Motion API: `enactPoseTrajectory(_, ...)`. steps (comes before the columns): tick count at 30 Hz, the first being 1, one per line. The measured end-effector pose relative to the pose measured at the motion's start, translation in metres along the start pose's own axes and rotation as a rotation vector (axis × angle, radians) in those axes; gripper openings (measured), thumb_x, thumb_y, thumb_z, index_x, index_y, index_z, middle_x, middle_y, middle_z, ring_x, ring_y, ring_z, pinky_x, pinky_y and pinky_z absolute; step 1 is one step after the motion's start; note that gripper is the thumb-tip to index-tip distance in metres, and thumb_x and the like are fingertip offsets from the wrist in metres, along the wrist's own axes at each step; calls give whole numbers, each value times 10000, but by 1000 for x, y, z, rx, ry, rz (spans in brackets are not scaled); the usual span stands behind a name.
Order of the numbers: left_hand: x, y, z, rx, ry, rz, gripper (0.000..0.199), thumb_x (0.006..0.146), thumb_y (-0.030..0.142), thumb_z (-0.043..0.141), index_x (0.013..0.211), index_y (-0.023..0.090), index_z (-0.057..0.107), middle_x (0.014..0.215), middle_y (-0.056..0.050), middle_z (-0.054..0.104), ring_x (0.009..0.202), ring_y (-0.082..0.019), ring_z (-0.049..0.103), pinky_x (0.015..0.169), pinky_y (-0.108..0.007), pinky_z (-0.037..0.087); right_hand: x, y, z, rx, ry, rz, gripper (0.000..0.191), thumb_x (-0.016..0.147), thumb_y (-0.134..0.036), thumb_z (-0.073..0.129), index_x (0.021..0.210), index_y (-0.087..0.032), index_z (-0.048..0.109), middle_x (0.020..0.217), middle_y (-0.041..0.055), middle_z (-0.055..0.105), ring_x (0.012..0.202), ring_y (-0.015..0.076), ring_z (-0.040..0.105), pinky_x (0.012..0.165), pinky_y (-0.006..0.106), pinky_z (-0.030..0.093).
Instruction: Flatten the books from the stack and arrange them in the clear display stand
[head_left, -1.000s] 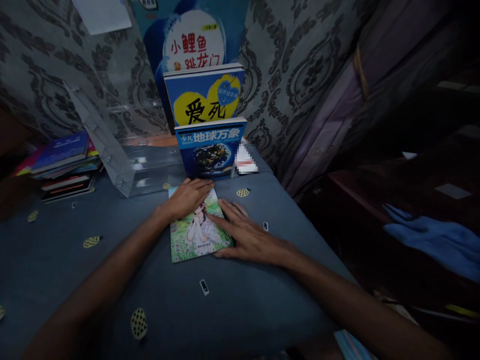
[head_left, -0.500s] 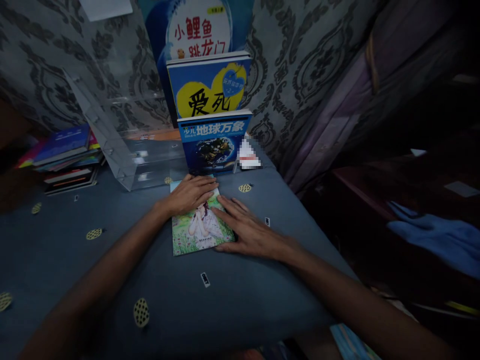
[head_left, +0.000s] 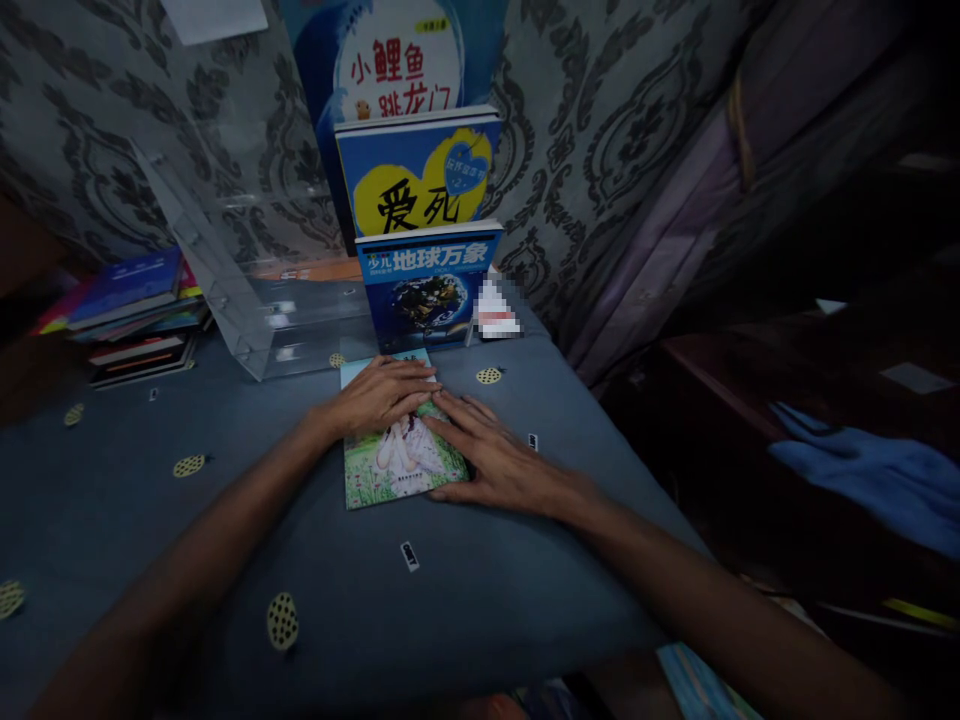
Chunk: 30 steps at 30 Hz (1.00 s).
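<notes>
A thin book with a green, grassy cover and a drawn figure (head_left: 409, 450) lies flat on the table, just before a clear display rack. My left hand (head_left: 382, 392) rests flat across its upper part, fingers stretched to the right and hiding some of the cover. Along the right edge of the book lies my right hand (head_left: 491, 450), fingers spread, with the fingertips touching the cover. The fingertips of both hands nearly meet. Behind them, a blue earth book (head_left: 427, 295) stands in the rack, below a yellow-and-blue book (head_left: 416, 180) and a taller blue book (head_left: 401, 60).
The clear rack (head_left: 240, 320) extends left of the standing books. A stack of books (head_left: 135, 300) lies at the table's left. The table's right edge (head_left: 637, 445) drops to a dark area with a blue cloth (head_left: 862, 480). Patterned wallpaper is behind.
My left hand has shifted very slightly over the cover, hiding a little more of the drawn figure. My right hand and the book stay in nearly the same place.
</notes>
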<state>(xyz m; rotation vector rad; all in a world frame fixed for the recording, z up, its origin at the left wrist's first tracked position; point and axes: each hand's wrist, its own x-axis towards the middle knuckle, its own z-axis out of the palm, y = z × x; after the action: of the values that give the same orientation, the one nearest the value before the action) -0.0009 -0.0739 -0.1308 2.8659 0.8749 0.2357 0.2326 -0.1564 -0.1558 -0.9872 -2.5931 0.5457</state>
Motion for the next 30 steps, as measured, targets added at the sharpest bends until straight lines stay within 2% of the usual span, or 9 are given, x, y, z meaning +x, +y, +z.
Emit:
enactPoseTrajectory(7,-2,7,1,-27,20,-10,496,1076,466,287,1383,224,590,1483,-71,560,1405,-220,478,1117,-425,359,1,-1,-4,-5,-23,2,871,854,-706,612,1536,-205,408,1660,167,253,1536,363,210,1232,614,194)
enactPoseTrajectory(12,-8,8,3,-110,14,1,483,1079,466,272,1383,260,585,1489,-39,556,1435,-209,442,1167,-460,314,-1,2,-7,-10,-10,-27,722,840,-630,692,1424,-226,565,1601,145,394,1499,364,308,1216,614,231)
enactPoseTrajectory(18,-12,13,7,-73,27,-6,473,1073,461,304,1414,247,553,1504,-61,538,1460,-232,406,1176,-501,305,-1,4,-6,-13,25,-36,699,829,-646,691,1409,-274,579,1566,121,456,1468,360,365,1187,626,277)
enactPoseTrajectory(25,-18,19,7,-118,21,-13,485,1074,484,279,1393,262,570,1504,-34,539,1487,-232,363,1206,-533,256,-4,7,-10,-49,45,-82,567,820,-529,760,1308,-258,659,1435,115,602,1354,330,510,1154,608,318)
enactPoseTrajectory(30,-18,22,7,-97,18,-17,469,1069,478,315,1405,264,564,1511,-42,530,1478,-239,378,1208,-531,253,-7,7,-12,-40,53,-83,532,827,-508,761,1281,-243,681,1419,113,616,1353,323,511,1122,558,385)
